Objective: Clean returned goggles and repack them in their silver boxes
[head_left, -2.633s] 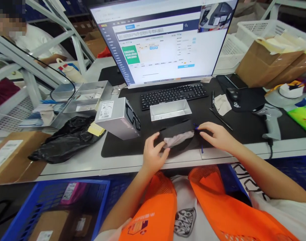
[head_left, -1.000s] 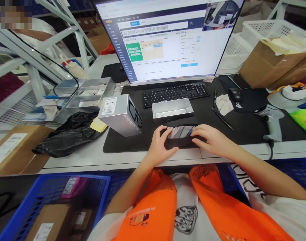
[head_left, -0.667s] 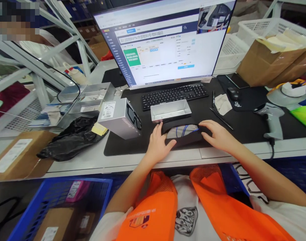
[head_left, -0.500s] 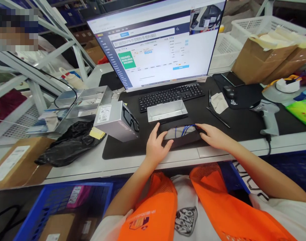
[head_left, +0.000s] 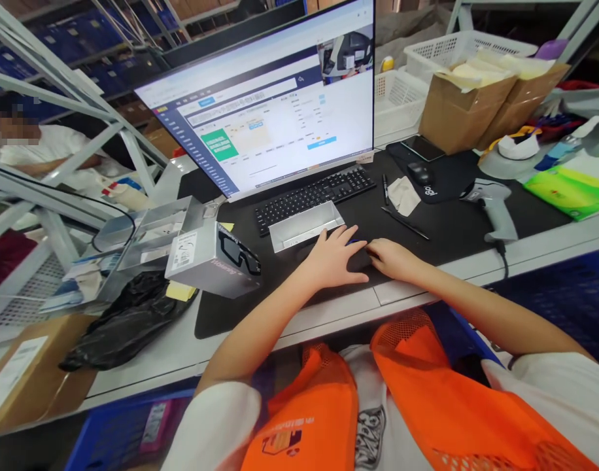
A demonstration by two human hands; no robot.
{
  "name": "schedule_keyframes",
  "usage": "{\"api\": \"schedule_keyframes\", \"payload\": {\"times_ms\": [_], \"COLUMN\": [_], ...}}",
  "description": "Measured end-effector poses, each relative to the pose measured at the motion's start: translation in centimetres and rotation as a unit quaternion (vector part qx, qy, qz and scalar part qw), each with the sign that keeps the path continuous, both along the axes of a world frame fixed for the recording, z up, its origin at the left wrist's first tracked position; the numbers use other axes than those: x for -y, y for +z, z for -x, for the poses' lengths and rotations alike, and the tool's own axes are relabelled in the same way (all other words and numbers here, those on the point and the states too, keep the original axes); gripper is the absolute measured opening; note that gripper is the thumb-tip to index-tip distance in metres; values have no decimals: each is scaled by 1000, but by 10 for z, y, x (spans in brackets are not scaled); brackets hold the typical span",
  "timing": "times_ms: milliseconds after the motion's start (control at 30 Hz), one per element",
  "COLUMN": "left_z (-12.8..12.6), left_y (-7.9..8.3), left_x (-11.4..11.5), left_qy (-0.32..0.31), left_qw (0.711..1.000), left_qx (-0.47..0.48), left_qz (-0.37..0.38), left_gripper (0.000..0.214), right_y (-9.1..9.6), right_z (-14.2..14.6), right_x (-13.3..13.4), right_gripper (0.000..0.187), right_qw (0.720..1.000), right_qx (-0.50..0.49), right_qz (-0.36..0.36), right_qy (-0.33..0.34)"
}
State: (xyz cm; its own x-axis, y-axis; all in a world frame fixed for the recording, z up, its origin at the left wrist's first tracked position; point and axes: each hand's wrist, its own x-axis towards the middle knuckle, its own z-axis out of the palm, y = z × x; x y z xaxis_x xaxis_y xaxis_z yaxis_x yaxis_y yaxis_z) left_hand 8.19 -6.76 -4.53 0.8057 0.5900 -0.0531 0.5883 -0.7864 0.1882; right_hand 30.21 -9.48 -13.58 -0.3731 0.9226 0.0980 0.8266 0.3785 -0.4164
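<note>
- orange mesh vest [head_left: 427,392], open down the front, small printed logo [head_left: 278,443] at 7 o'clock
- white short-sleeve tee [head_left: 221,418], black-and-white graphic [head_left: 371,428] at 6 o'clock

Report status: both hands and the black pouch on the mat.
Left hand flat on black fabric pouch. Right hand at its right end, grip unclear. Silver metal tray just behind it.

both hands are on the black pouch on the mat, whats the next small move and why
Likely slide the black pouch back toward the silver tray: the left hand lies flat on it, the right hand touches its edge, and the open tray sits just behind.
</note>
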Motion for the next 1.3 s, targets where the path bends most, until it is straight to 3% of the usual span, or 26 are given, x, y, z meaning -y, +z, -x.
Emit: {"api": "schedule_keyframes", "payload": {"times_ms": [300,433,567,733,833,900,1000,1167,1233,1300], "left_z": [10,11,11,12,18,20,16,-5,-7,-3], "left_y": [2,-2,-5,-6,-4,-2,-1,-12,-15,-17], "left_x": [5,12,14,14,11,9,8,9,8,9], "left_qy": [55,46,21,19,52,80,64,50,68,79], "left_qw": [998,998,999,999,996,994,997,997,994,991], "left_qx": [2,17,17,30,71,72,33,54,78,104], "left_qz": [-35,-39,-35,-18,6,18,28,22,30,43], "left_gripper": [51,54,65,58,76,92,96,54,35,32], "right_y": [-1,5,13,16,20,29,54,101,104,96], "right_z": [-4,-10,-12,-14,-21,-24,-12,42,53,49], "right_x": [-9,-12,-12,-9,-4,0,5,3,2,2], "right_gripper": [18,10,35,42,47,49,47,27,26,29], "right_qw": [994,990,979,945,915,906,919,969,979,980], "right_qx": [-80,-92,-130,-248,-332,-360,-332,-215,-177,-175], "right_qz": [71,110,155,210,228,225,213,86,42,4], "right_qy": [-17,1,18,-17,-14,-5,16,86,93,89]}}
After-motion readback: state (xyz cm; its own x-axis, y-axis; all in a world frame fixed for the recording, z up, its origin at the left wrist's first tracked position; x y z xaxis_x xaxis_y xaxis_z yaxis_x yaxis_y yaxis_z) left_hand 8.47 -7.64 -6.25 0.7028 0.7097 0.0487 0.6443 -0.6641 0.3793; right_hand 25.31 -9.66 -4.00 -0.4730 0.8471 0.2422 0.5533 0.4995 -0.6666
